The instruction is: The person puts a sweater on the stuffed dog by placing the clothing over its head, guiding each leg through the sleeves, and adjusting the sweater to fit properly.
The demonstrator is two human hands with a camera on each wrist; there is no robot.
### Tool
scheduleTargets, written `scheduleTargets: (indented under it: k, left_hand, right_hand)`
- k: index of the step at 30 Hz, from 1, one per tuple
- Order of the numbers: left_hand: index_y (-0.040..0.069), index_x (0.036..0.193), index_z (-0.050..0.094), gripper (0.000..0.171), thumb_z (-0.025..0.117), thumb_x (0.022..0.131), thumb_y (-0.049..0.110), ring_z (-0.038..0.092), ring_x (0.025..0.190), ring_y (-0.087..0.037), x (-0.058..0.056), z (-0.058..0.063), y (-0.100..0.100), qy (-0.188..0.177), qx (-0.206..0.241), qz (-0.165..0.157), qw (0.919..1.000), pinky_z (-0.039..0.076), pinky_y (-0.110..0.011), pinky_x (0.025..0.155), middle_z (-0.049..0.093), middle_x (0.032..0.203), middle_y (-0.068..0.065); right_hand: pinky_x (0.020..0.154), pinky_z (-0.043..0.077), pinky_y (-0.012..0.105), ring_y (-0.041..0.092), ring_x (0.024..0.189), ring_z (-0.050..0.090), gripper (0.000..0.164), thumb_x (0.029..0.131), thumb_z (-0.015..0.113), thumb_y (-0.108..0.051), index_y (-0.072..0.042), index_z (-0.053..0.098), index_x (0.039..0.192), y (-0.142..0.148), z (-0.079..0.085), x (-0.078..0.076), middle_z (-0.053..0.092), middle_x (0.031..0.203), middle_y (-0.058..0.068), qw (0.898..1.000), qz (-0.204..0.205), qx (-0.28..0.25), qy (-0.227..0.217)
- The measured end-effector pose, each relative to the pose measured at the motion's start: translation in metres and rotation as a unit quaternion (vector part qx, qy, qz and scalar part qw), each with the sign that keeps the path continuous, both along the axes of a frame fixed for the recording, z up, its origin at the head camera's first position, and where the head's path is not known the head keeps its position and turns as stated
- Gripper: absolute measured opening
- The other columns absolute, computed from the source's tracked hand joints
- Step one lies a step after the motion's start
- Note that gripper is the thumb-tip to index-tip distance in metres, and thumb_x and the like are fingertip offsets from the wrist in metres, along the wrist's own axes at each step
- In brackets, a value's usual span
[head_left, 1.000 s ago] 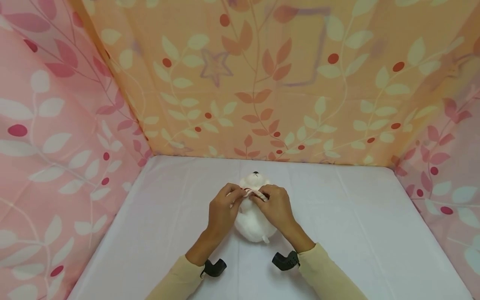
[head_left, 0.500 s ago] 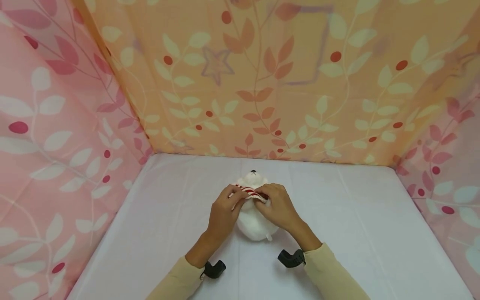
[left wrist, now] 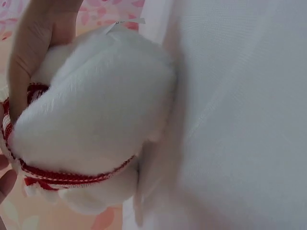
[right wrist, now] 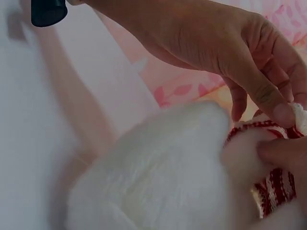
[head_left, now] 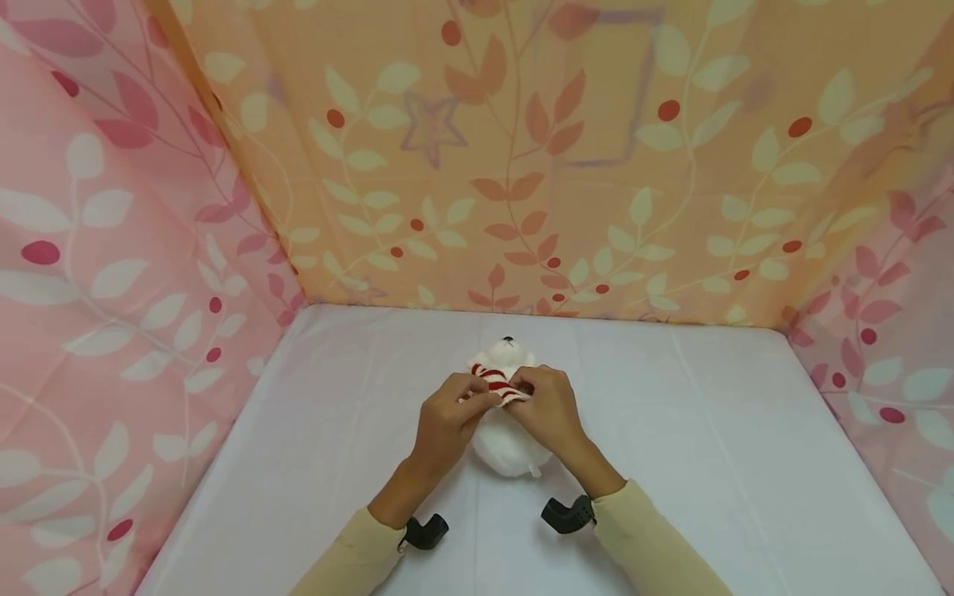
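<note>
A white plush bear (head_left: 509,447) lies on its back on the white table, its black nose toward the far edge. A red-and-white striped knitted garment (head_left: 494,382) goes around its upper body below the head. My left hand (head_left: 450,414) pinches the garment's hem between thumb and forefinger. My right hand (head_left: 550,410) grips the hem's right side, and its thumb (right wrist: 280,151) lies inside the knit against a white furry part. In the left wrist view the furry body (left wrist: 100,100) fills the middle, and a red knitted band (left wrist: 72,177) crosses it.
White cloth covers the table (head_left: 358,372). Leaf-patterned curtains stand behind it, an orange one (head_left: 507,165) at the back and pink ones (head_left: 134,331) at the sides. Black curved wrist devices (head_left: 427,532) stick out by both cuffs. A small white tag (left wrist: 129,21) hangs off the plush.
The garment's striped front has been drawn down toward me and spread flatter, so more stripes show. My left hand has shifted slightly right and down with the hem; the bear stays put.
</note>
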State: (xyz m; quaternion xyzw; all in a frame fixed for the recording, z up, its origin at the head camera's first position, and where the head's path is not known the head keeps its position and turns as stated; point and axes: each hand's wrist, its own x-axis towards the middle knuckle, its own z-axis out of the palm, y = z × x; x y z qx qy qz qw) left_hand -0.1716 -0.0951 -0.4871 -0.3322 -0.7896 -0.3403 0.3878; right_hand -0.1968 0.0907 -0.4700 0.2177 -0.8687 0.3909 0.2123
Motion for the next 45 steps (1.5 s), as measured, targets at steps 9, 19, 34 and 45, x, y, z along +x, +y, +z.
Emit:
scheduleTargets:
  k: [9, 19, 34, 45]
  left_hand:
    - [0.013, 0.092, 0.079, 0.019, 0.082, 0.080, -0.002, 0.060, 0.088, -0.016, 0.002, -0.001, -0.002, -0.006, 0.002, -0.077, 0.9970, 0.055, -0.024, 0.075, 0.064, 0.094, -0.002]
    - [0.013, 0.094, 0.079, 0.020, 0.083, 0.080, 0.000, 0.063, 0.092, -0.015, 0.007, -0.005, 0.005, -0.034, -0.021, -0.118, 0.9922, 0.056, -0.025, 0.082, 0.065, 0.099, -0.003]
    - [0.012, 0.088, 0.073, 0.007, 0.071, 0.095, 0.011, 0.060, 0.073, -0.010, -0.012, -0.020, -0.014, -0.112, 0.162, 0.080, 0.9772, 0.052, -0.031, 0.056, 0.065, 0.080, 0.005]
    - [0.012, 0.107, 0.079, 0.017, 0.079, 0.090, 0.016, 0.063, 0.085, -0.016, -0.025, -0.001, -0.030, -0.316, 0.093, 0.012, 0.9440, 0.053, -0.027, 0.062, 0.067, 0.100, 0.007]
  right_hand:
    - [0.067, 0.047, 0.042, 0.014, 0.058, 0.052, 0.024, 0.066, 0.085, -0.004, -0.018, 0.067, 0.060, -0.009, 0.002, 0.002, 0.061, 0.057, -0.008, 0.998, -0.057, 0.018, 0.016]
    - [0.075, 0.044, 0.047, 0.020, 0.062, 0.057, 0.032, 0.073, 0.070, 0.009, -0.019, 0.061, 0.059, -0.014, -0.008, 0.001, 0.061, 0.057, -0.005, 0.984, -0.121, 0.124, 0.034]
    - [0.055, 0.043, 0.028, 0.010, 0.059, 0.054, 0.020, 0.077, 0.075, 0.005, -0.012, 0.074, 0.086, 0.013, -0.004, -0.008, 0.064, 0.066, -0.005, 0.999, -0.015, -0.005, -0.035]
    - [0.065, 0.048, 0.038, 0.014, 0.058, 0.053, 0.018, 0.072, 0.089, -0.008, -0.015, 0.072, 0.074, 0.008, 0.003, -0.005, 0.061, 0.061, -0.006, 0.998, -0.050, 0.042, 0.005]
